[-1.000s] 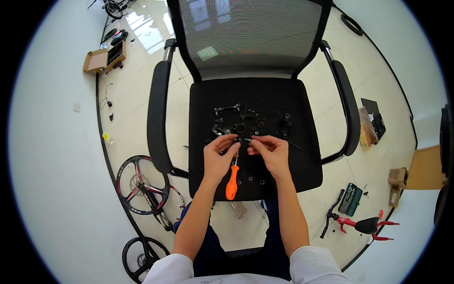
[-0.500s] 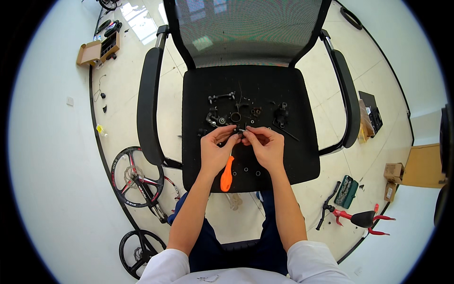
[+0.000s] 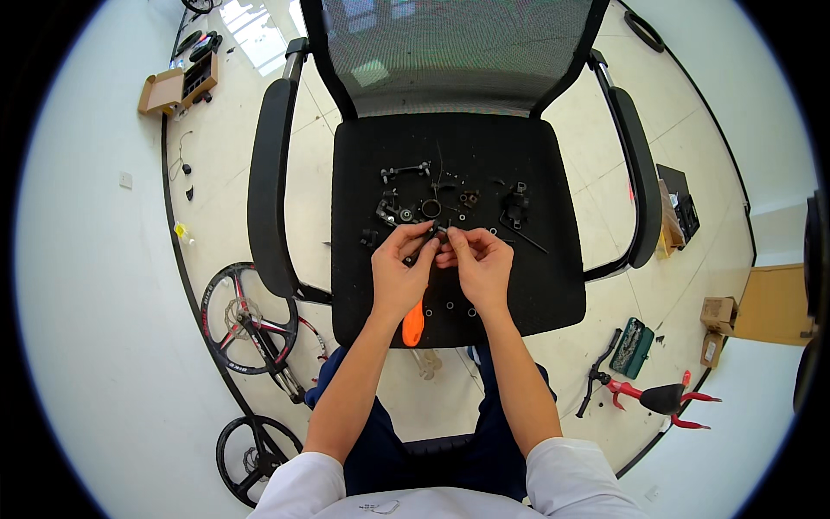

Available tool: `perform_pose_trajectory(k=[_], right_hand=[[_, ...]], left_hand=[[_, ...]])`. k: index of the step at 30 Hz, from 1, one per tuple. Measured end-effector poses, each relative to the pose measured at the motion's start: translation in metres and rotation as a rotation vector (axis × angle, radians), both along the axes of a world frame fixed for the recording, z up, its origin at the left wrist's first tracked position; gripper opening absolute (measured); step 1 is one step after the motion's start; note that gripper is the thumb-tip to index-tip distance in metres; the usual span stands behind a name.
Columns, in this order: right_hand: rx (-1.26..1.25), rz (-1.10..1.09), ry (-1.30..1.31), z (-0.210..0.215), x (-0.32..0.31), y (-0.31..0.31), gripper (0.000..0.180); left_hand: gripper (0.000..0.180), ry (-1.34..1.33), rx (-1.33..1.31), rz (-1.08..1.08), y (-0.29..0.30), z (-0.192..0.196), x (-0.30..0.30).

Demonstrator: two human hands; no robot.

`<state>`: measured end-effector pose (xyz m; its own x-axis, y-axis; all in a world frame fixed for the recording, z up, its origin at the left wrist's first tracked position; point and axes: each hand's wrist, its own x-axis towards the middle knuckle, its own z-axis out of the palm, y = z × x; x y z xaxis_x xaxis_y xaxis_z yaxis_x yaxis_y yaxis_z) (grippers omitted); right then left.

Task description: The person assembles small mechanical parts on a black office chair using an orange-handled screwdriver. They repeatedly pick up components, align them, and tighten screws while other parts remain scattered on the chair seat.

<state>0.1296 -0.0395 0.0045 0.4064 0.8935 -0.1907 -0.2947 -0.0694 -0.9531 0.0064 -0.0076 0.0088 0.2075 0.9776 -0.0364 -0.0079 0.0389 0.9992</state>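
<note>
A small dark metal part [image 3: 439,233] is pinched between the fingertips of the left hand [image 3: 399,272] and the right hand [image 3: 482,264], both closed narrowly on it above the black chair seat [image 3: 553,285]. Its exact shape cannot be told. Just beyond the fingertips, a dark ring [image 3: 430,208] and other small black parts [image 3: 393,210] are scattered on the seat. An orange-handled tool [image 3: 413,324] is seen below the left wrist. Small washers [image 3: 450,306] lie beneath the right palm.
</note>
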Motion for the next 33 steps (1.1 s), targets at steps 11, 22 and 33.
perform_pose_trajectory(k=[11, 22, 33], right_hand=[[-0.099, 0.013, -0.439, 0.003, -0.007, -0.001, 0.034], [-0.157, 0.076, -0.21, 0.007, 0.007, 0.003, 0.036], [0.033, 0.103, -0.037, 0.0, 0.013, 0.003, 0.014]], left_hand=[[0.023, -0.013, -0.031, -0.008, -0.002, -0.007, 0.004], [0.023, -0.03, -0.034, -0.04, -0.002, 0.002, 0.002], [0.019, -0.239, -0.277, -0.017, 0.004, -0.002, -0.003]])
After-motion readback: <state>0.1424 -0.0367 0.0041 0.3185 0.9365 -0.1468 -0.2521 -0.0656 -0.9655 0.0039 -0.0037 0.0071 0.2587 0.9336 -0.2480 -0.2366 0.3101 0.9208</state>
